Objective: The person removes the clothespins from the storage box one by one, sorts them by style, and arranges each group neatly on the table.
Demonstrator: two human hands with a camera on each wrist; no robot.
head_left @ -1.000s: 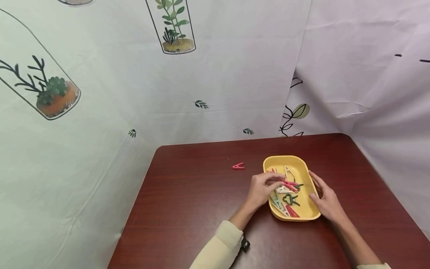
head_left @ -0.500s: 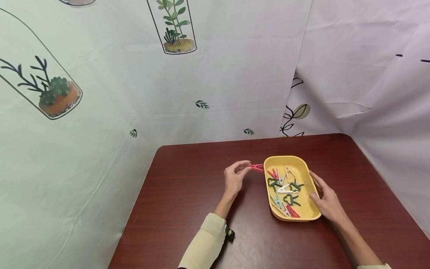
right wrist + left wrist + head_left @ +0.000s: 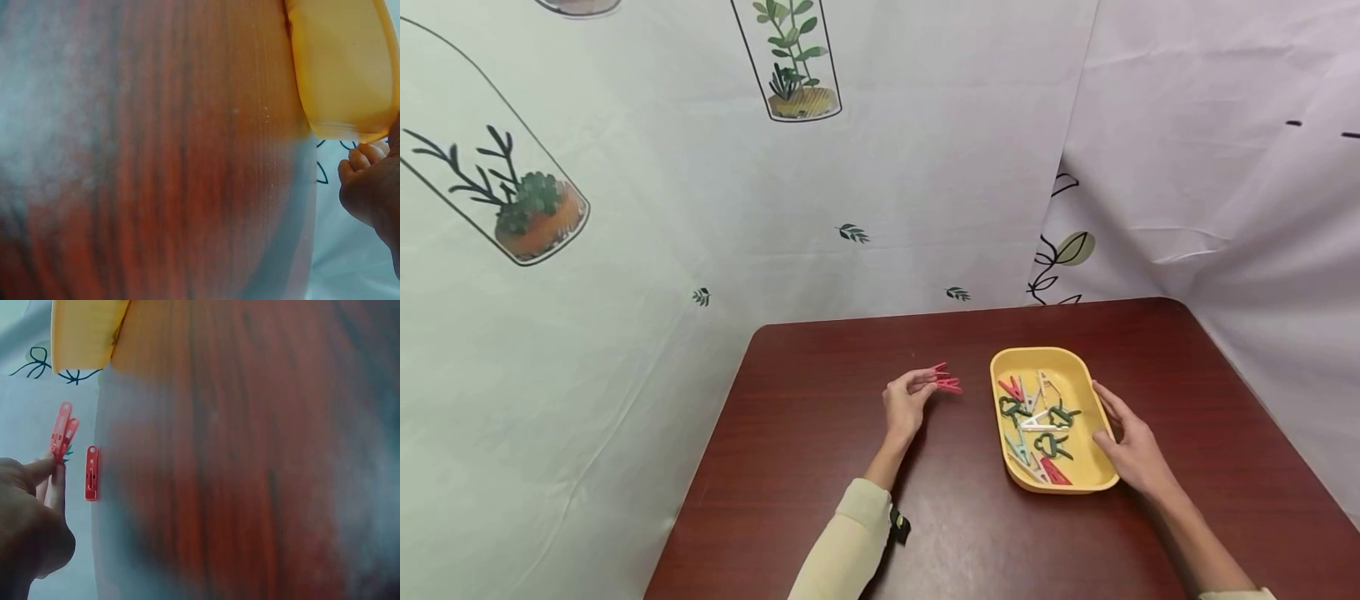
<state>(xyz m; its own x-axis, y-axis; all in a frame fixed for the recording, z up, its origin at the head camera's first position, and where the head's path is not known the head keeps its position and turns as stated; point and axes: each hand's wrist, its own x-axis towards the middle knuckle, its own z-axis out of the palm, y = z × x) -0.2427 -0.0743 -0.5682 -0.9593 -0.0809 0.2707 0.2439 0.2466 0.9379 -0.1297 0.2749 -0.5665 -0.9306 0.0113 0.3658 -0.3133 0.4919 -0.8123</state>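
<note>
My left hand (image 3: 904, 406) pinches a pinkish-red clothespin (image 3: 950, 385) by one end, between thumb and fingers. In the left wrist view the held clothespin (image 3: 61, 432) points up from the fingertips. A second red clothespin (image 3: 92, 474) lies on the table right beside it; in the head view it is partly covered by the fingers. To the right stands a yellow tray (image 3: 1093, 457) with several clothespins and clips in it. My right hand (image 3: 1131, 450) grips the tray's right side, thumb at the rim and fingers along the outer wall.
Inside the tray are dark green clips (image 3: 1051, 447), white clothespins (image 3: 1043, 426), a light blue clothespin (image 3: 1019, 451) and red clothespins (image 3: 1055, 472). The dark red-brown table (image 3: 820, 433) ends at a printed white cloth backdrop (image 3: 910, 208).
My left hand has lifted a red clothespin out of the tray and carried it left, to beside the red clothespin lying on the table. The right hand has stayed on the tray.
</note>
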